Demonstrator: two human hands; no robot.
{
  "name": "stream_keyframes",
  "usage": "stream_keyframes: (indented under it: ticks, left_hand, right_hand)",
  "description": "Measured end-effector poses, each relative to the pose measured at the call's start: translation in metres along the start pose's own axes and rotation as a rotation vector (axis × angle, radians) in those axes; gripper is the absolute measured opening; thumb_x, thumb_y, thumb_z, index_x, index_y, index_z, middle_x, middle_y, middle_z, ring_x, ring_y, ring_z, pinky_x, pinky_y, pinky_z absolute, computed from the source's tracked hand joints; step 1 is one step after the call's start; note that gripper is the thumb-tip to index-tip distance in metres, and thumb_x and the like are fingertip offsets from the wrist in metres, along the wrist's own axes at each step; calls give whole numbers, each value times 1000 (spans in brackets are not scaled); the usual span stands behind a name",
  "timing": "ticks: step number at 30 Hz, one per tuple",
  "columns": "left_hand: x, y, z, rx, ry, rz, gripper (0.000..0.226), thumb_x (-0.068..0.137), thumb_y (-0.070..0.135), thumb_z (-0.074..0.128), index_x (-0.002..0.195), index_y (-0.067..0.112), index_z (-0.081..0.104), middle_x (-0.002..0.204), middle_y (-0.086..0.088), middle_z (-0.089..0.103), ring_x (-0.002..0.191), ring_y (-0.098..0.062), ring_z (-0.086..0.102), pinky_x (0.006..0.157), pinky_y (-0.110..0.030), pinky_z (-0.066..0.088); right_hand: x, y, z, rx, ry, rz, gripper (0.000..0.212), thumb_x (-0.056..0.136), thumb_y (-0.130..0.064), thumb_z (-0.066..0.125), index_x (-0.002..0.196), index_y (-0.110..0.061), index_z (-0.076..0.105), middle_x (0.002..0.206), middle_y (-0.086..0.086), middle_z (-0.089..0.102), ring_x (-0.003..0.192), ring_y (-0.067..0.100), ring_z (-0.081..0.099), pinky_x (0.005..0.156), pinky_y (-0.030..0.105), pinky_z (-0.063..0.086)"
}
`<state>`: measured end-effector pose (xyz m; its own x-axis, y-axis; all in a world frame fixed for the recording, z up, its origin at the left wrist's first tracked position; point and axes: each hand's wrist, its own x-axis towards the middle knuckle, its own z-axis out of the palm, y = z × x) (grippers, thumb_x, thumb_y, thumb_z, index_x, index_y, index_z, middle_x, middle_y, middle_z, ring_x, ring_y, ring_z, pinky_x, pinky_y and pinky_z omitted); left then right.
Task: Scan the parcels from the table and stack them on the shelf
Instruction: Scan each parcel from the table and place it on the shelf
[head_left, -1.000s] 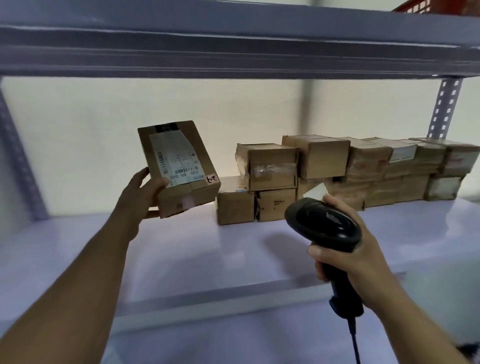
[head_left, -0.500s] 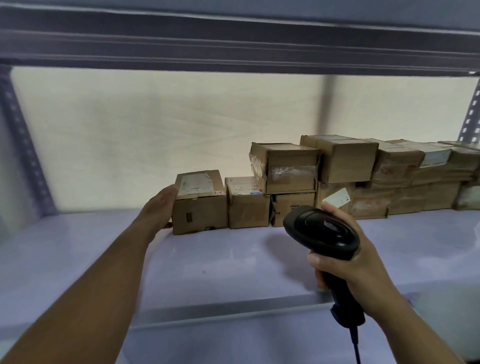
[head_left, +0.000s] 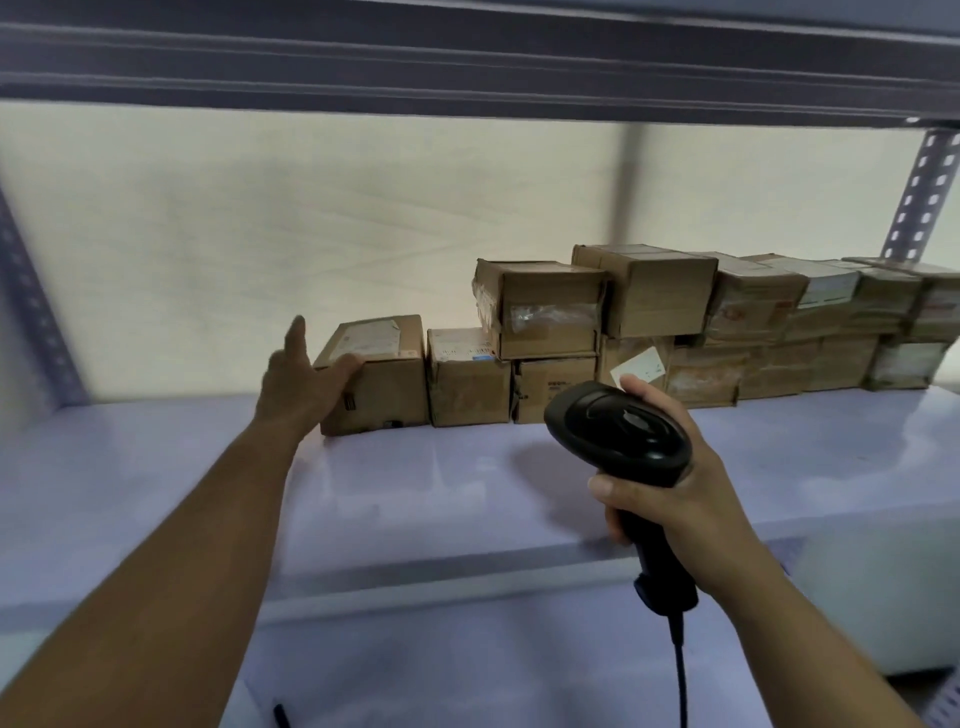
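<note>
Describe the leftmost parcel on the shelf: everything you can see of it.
The leftmost parcel is a brown cardboard box with a white label on top. It sits flat on the shelf, ending the bottom row beside the next box. The left hand, fingers spread, touches its left end.
</note>
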<state>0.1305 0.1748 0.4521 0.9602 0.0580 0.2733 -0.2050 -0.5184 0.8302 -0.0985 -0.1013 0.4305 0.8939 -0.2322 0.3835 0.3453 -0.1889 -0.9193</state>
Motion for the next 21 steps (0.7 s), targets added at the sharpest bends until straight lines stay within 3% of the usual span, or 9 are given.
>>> stream_keyframes:
  ticks: [4, 7, 9, 13, 18, 21]
  left_hand:
    - [-68, 23, 11, -83, 225, 194, 78, 78, 48, 56, 150, 32, 28, 151, 3, 38, 136, -21, 37, 110, -42, 34]
    - [-144, 30, 40, -107, 298, 280, 60, 85, 38, 64, 140, 27, 43, 138, 1, 50, 125, -22, 46, 98, -34, 37]
    - [-187, 36, 65, -110, 259, 311, 56, 86, 33, 69, 137, 22, 47, 132, -3, 53, 119, -22, 49, 94, -34, 39]
    - [-254, 62, 117, -62, 94, 441, 61, 81, 43, 62, 135, 15, 51, 127, -6, 56, 112, -19, 50, 90, -30, 37]
    - [-331, 96, 171, -33, -114, 457, 68, 80, 51, 58, 138, 16, 48, 134, -5, 52, 122, -24, 46, 102, -38, 36]
    - [-377, 119, 199, -14, -196, 516, 62, 85, 43, 69, 136, 15, 49, 135, -6, 51, 125, -25, 45, 104, -39, 35]
  right_hand:
    - [-30, -5, -23, 42, 23, 17, 87, 58, -13, 85, 131, -46, 50, 113, 3, 65, 54, 32, 61, 51, 35, 54]
    - [-66, -5, -50, 40, 74, 20, 85, 62, -7, 84, 128, -48, 52, 112, 4, 66, 51, 30, 60, 49, 35, 53]
    - [-93, -5, -70, 27, 99, 51, 83, 63, -7, 78, 130, -47, 50, 112, 4, 66, 51, 30, 60, 50, 38, 54]
    - [-150, -13, -118, 4, 161, 100, 86, 71, 3, 80, 136, -42, 47, 113, 8, 66, 49, 27, 58, 50, 35, 52]
    - [-225, -28, -179, -17, 282, 110, 87, 73, 12, 77, 140, -32, 45, 111, 11, 67, 47, 30, 56, 47, 36, 50]
    - [-271, -40, -215, -37, 340, 100, 87, 72, 10, 78, 139, -34, 45, 112, 10, 65, 50, 31, 57, 46, 35, 51]
